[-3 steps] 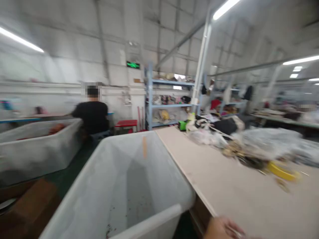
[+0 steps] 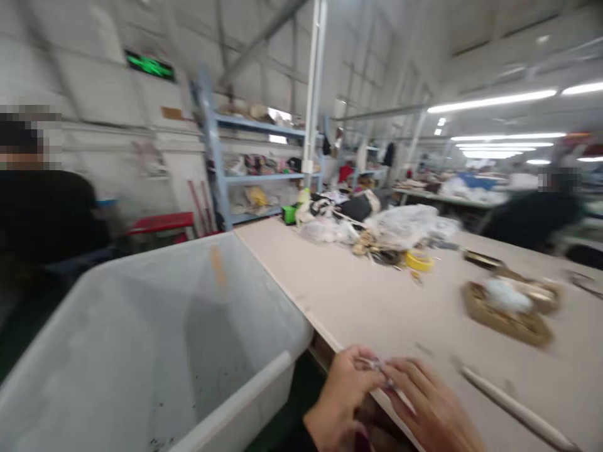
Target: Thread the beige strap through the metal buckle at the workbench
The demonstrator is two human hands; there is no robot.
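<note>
My left hand (image 2: 346, 389) and my right hand (image 2: 426, 398) meet over the near edge of the pale table (image 2: 343, 295). Pinched between the fingertips of both is a small, thin, whitish item (image 2: 377, 365), too blurred to name. The fingers of each hand are closed on it. To the right of my right hand lies a long pale rod (image 2: 518, 405). Farther right on the table is a cardboard tray (image 2: 499, 323) with a whitish bundle in it.
A large grey-white bin (image 2: 136, 320) stands left of the table. Farther back lie a yellow tape roll (image 2: 419, 260), clear plastic bags (image 2: 407, 220) and a green box (image 2: 289, 215). One person sits at the left, another at the right. Blue shelves (image 2: 264, 179) stand behind.
The view has swung right and slightly down. Both hands now show in full, where only part of one showed at the bottom edge. The cardboard tray and rod have come into view.
</note>
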